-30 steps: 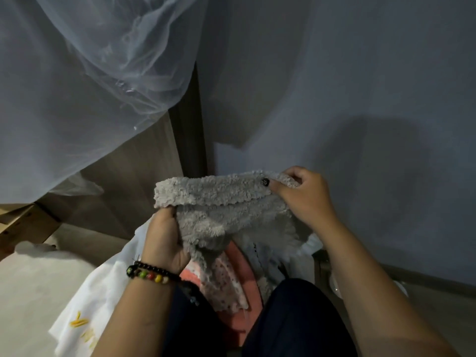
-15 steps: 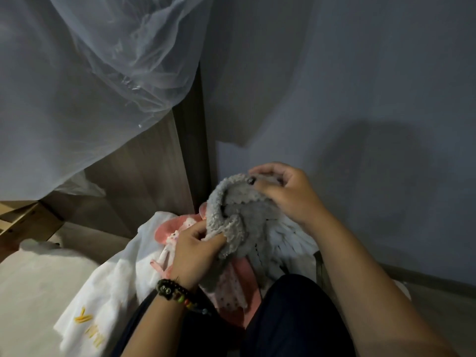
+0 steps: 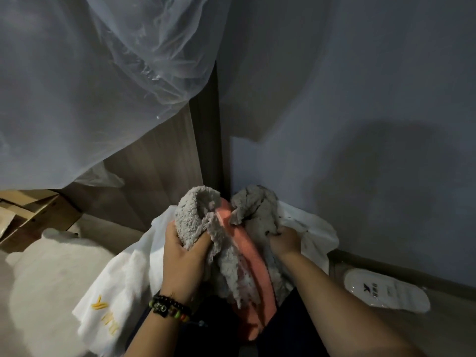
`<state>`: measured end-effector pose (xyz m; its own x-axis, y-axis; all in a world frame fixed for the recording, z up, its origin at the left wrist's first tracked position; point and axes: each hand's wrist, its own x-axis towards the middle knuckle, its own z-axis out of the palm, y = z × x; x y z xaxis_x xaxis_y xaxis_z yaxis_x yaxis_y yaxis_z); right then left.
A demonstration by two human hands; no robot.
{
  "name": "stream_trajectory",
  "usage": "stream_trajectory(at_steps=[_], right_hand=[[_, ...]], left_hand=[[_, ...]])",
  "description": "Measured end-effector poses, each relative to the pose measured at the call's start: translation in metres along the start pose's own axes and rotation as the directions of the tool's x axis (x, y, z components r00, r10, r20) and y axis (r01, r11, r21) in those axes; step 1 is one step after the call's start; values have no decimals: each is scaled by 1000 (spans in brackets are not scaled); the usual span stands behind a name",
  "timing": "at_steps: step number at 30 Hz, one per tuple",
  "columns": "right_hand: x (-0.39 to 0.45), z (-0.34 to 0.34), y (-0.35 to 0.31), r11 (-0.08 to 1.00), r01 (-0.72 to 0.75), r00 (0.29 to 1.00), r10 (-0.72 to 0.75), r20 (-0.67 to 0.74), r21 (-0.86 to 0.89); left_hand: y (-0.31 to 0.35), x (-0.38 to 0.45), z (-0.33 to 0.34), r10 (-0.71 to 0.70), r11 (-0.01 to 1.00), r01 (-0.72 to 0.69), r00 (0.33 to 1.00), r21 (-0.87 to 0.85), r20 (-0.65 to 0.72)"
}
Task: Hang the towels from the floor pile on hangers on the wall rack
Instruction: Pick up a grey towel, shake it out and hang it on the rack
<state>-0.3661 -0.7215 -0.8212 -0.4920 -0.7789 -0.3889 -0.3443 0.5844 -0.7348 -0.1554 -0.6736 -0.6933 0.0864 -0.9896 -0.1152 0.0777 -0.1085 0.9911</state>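
Note:
A fluffy grey towel (image 3: pixel 226 256) is bunched up in front of me, low by the wall corner. My left hand (image 3: pixel 184 256), with a beaded bracelet at the wrist, grips its left bunch. My right hand (image 3: pixel 284 242) grips the right bunch, fingers buried in the fabric. A pink towel (image 3: pixel 251 264) runs between the two grey bunches and hangs down. Under them lies a white towel (image 3: pixel 110 300) with yellow lettering, part of the floor pile. No hanger or wall rack is in view.
Sheer plastic sheeting (image 3: pixel 90 81) hangs at the upper left over a wooden panel (image 3: pixel 159 161). A grey wall (image 3: pixel 360 124) fills the right. A white slipper (image 3: pixel 386 292) lies on the floor at right. Wooden frame pieces (image 3: pixel 28 215) and a white furry heap (image 3: pixel 46 274) sit at left.
The grey towel, held spread between both hands a second ago, is now crumpled into two bunches and lowered. My hands have come lower, and the pink towel shows between them.

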Motion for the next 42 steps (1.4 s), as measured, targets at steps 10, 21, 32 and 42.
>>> stream_trajectory(at_steps=[10, 21, 32, 42], right_hand=[[-47, -69, -52, 747, 507, 855, -372, -363, 430], [-82, -121, -92, 661, 480, 877, -343, -337, 577], [-191, -243, -213, 660, 343, 934, -317, -166, 668], [-311, -388, -323, 690, 347, 905, -423, -35, 635]], left_hand=[[-31, 13, 16, 75, 976, -89, 994, 198, 77], [5, 5, 51, 5, 990, -22, 992, 140, 128], [196, -50, 57, -128, 967, 81, 974, 241, 188], [395, -127, 93, -27, 999, 17, 950, 36, 312]])
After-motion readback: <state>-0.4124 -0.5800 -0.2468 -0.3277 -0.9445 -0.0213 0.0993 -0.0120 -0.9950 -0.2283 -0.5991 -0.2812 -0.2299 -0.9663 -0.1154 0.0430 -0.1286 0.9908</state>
